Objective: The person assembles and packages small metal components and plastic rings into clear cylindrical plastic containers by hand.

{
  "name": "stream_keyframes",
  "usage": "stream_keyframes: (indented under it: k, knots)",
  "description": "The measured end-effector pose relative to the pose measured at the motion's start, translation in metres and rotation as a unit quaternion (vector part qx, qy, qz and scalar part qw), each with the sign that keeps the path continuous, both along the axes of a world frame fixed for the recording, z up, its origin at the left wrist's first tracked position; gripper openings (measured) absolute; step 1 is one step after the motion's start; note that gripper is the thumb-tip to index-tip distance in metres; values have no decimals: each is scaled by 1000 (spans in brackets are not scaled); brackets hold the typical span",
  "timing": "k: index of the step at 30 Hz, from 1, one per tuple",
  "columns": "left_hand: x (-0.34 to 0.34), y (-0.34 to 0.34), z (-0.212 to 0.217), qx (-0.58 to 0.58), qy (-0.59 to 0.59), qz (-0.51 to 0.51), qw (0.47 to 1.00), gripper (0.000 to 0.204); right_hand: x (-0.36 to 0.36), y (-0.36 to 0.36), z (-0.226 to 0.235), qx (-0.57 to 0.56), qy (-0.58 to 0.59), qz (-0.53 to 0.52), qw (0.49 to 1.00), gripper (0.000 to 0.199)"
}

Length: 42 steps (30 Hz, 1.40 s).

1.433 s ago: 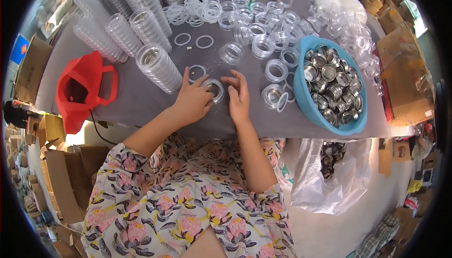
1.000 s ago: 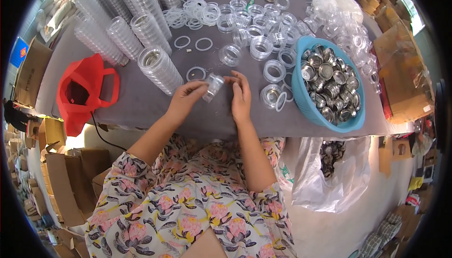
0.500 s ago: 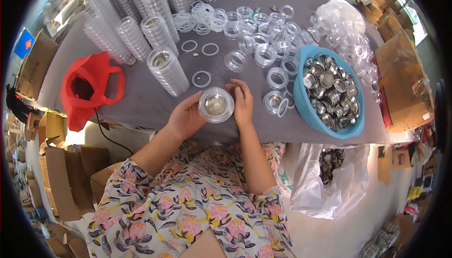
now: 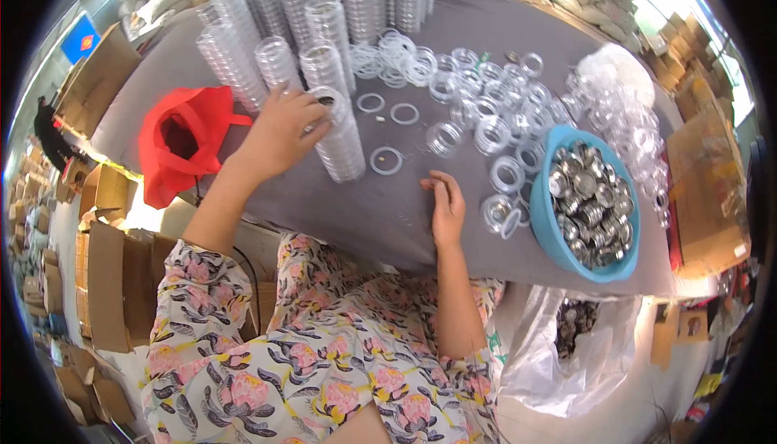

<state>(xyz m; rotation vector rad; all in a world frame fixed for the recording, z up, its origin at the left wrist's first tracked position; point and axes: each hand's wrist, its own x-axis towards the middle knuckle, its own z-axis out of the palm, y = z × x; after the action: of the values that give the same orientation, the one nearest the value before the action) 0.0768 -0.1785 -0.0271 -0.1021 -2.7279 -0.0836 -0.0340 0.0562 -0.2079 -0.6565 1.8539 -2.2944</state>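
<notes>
On the grey table (image 4: pixel 380 209), left hand (image 4: pixel 279 128) grips a clear stack (image 4: pixel 338 138); right hand (image 4: pixel 447 209) rests flat, empty.

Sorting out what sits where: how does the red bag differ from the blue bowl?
The red bag is soft cloth, slumped at the table's left edge; the blue bowl is rigid and round, at the right edge. The bag's inside looks dark, contents unclear; the bowl is heaped with shiny metal pieces. Both sit open-topped on the grey table.

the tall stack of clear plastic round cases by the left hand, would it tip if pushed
Probably: the tall stack of clear plastic round cases is narrow for its height and looks loosely piled, so it may topple. Each case seems light and smooth, perhaps slippery under the left hand.
</notes>
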Motion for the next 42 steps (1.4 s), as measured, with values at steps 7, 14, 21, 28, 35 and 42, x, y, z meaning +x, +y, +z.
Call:
stream_keyframes:
  k: [7, 14, 21, 28, 35, 42]
  knots:
    - [-12, -8, -2, -41, 16, -79, 996, 15, 3, 7, 0, 33, 8, -6, 999, 22]
    - [-9, -18, -17, -13, 27, -104, 994, 18, 3, 3, 1, 62, 9, -1, 998, 22]
    - [-58, -114, -101, 397, 342, 87, 847, 66, -4, 3, 1, 46, 15, 2, 999, 22]
    - [-83, -154, -171, 366, 279, 334, 822, 107, 2, -4, 4, 112, 43, -26, 992, 19]
    - [-104, -156, -193, 454, 316, 247, 796, 96, 3, 5, -11, 67, 55, -47, 995, 22]
    - [-56, -131, -188, 455, 340, 195, 800, 94, -6, 9, -11, 102, 78, -30, 991, 24]
